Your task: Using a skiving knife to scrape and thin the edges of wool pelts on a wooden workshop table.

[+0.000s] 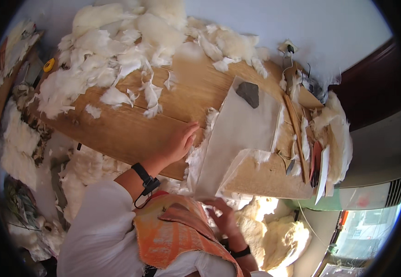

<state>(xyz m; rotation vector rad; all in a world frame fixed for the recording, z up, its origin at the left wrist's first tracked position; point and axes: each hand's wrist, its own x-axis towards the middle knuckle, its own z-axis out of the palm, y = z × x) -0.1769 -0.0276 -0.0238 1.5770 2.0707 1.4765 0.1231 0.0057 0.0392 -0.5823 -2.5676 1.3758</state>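
Observation:
A long pale hide [230,127] with white wool fringing its edges lies smooth side up on the wooden table, running down over the near edge. On its far end rests a dark grey flat stone [248,94]. My left hand [184,141] is just left of the hide, fingers stretched out together over the wood, holding nothing. Below the table's near edge, beside the hide's lower end, is my right hand [223,216]. Its fingers are bent with the thumb apart, and nothing shows between them. An orange patterned apron [177,235] covers my front.
Heaps of white wool [117,51] cover the table's far left. At the right lie a wooden stick [296,136], a red-handled tool [316,159] and a white strip [322,175]. A yellow tape measure [49,65] sits far left. More fleece [274,235] is below the table.

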